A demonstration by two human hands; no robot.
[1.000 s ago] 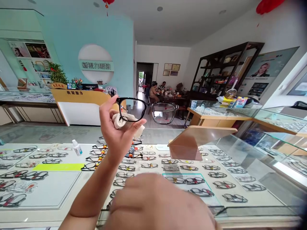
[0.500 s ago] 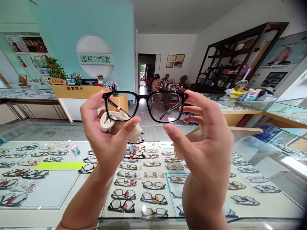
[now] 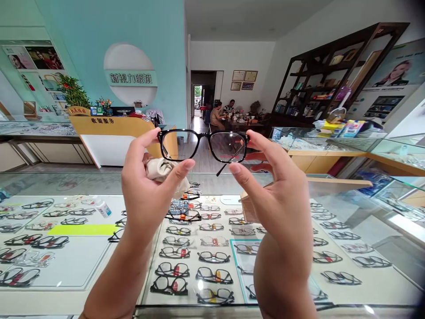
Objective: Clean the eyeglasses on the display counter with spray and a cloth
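Note:
I hold a pair of black-framed glasses (image 3: 203,145) up at eye level, above a glass display counter (image 3: 83,186). My left hand (image 3: 148,199) pinches the left end of the frame between thumb and forefinger and also keeps a crumpled beige cloth (image 3: 161,168) in its palm. My right hand (image 3: 282,204) pinches the right end of the frame, thumb under the lens rim and fingers at the hinge. The lenses face away from me and one temple arm hangs down behind the right lens.
Under the glass top lie several rows of spectacle frames (image 3: 206,257) on white trays. A small white bottle (image 3: 102,207) stands on the counter at left. A wooden stand (image 3: 332,182) sits behind my right hand. People sit at a table (image 3: 229,116) in the back room.
My right hand came up from below and took the right end of the glasses. Both hands have since drawn the frame slightly further away and closer together.

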